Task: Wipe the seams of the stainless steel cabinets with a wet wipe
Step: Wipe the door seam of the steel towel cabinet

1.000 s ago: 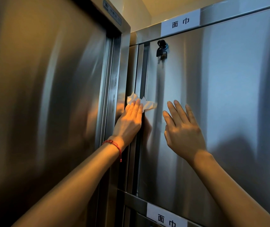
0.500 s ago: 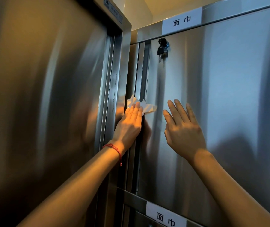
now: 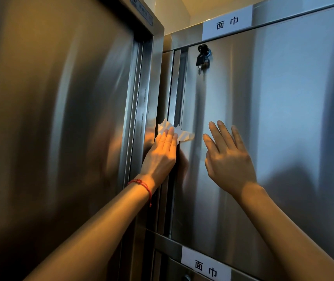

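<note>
Left hand point(image 3: 160, 157) presses the wipe point(image 3: 174, 131) flat against the seam point(image 3: 175, 102), fingers straight, nothing pinched; wipe lies under and just above the fingertips, midway up the door point(image 3: 263, 138); seam runs vertically, its long axis continuing above the hand toward the key point(image 3: 202, 57) and below toward the lower label point(image 3: 205, 265); right hand point(image 3: 227, 159), fingers straight and holding nothing, rests flat on the door just beside the seam; the left is nearer, so the stroke probably follows the seam upward or downward.

A single head-worn wide-angle view looks forward and slightly upward from close range at the brushed stainless steel cabinet door point(image 3: 273, 118) — its lines bow toward the frame edges. Both bare forearms enter from the bottom edge — no second view shares the scene.
</note>
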A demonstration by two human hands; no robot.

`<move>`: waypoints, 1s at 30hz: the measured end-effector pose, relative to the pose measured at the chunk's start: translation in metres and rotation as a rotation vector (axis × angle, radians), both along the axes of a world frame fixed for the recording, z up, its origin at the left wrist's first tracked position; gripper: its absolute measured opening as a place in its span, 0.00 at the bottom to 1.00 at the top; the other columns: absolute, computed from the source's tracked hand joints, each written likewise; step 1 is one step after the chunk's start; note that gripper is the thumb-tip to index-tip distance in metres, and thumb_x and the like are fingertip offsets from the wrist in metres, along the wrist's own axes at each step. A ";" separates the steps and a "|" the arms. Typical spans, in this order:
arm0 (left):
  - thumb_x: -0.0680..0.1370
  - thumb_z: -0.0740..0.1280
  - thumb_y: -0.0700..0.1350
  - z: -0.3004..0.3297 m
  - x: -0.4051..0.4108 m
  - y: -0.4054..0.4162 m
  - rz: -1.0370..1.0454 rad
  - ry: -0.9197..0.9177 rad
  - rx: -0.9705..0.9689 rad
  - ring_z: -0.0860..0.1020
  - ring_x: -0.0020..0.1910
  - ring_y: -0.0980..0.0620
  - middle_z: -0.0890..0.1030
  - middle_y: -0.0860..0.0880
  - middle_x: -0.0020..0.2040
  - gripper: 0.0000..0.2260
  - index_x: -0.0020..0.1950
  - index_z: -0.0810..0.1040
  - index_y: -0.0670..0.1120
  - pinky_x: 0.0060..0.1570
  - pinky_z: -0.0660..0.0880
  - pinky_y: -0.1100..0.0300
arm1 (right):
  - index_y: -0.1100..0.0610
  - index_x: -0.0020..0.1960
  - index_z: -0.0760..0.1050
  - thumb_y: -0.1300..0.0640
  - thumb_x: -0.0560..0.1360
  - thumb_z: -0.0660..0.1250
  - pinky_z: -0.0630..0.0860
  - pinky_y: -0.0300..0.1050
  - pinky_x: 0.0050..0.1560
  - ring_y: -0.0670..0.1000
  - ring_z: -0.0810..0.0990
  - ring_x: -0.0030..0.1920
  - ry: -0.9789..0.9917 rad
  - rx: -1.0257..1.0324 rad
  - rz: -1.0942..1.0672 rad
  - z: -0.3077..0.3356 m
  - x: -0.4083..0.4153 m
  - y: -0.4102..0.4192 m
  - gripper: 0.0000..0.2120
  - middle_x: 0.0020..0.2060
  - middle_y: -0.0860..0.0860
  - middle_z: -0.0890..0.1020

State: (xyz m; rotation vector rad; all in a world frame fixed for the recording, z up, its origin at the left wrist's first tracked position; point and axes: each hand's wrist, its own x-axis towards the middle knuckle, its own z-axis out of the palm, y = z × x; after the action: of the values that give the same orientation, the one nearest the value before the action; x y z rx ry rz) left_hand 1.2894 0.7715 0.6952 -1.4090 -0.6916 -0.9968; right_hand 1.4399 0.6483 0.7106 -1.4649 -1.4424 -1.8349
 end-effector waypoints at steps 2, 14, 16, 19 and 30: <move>0.74 0.68 0.42 0.000 -0.001 0.001 0.005 -0.004 0.005 0.72 0.65 0.48 0.73 0.43 0.66 0.22 0.68 0.69 0.43 0.66 0.67 0.56 | 0.65 0.63 0.75 0.55 0.71 0.68 0.63 0.65 0.66 0.65 0.68 0.67 -0.003 0.000 -0.005 0.000 0.000 0.000 0.23 0.66 0.64 0.71; 0.74 0.69 0.41 -0.008 0.002 0.003 -0.017 -0.008 -0.023 0.72 0.65 0.46 0.73 0.41 0.66 0.22 0.67 0.70 0.42 0.65 0.68 0.56 | 0.65 0.62 0.76 0.56 0.71 0.67 0.65 0.65 0.66 0.65 0.69 0.67 -0.004 0.003 0.007 0.000 -0.001 0.000 0.22 0.66 0.64 0.72; 0.74 0.68 0.41 -0.005 0.001 0.003 -0.017 -0.008 -0.018 0.72 0.66 0.46 0.73 0.41 0.66 0.22 0.67 0.70 0.42 0.65 0.68 0.55 | 0.65 0.62 0.75 0.56 0.71 0.67 0.65 0.65 0.66 0.65 0.68 0.67 -0.007 0.001 0.007 0.000 -0.001 0.000 0.22 0.66 0.64 0.72; 0.75 0.66 0.41 -0.005 0.003 0.002 -0.007 -0.020 -0.020 0.71 0.66 0.46 0.73 0.41 0.66 0.21 0.68 0.70 0.42 0.66 0.67 0.55 | 0.65 0.62 0.75 0.56 0.72 0.65 0.64 0.65 0.66 0.65 0.68 0.67 -0.012 0.013 0.004 0.000 -0.001 0.000 0.21 0.66 0.64 0.72; 0.76 0.66 0.42 -0.008 0.002 0.003 -0.003 -0.007 -0.015 0.71 0.66 0.46 0.72 0.41 0.66 0.22 0.68 0.68 0.42 0.66 0.68 0.55 | 0.65 0.62 0.75 0.56 0.73 0.64 0.63 0.65 0.66 0.65 0.68 0.67 -0.014 0.014 -0.004 0.000 -0.002 -0.001 0.21 0.66 0.64 0.72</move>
State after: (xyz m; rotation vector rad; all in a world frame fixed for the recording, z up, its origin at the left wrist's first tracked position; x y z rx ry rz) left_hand 1.2910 0.7743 0.6871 -1.4210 -0.7033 -1.0013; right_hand 1.4381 0.6477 0.7106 -1.4520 -1.4310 -1.8580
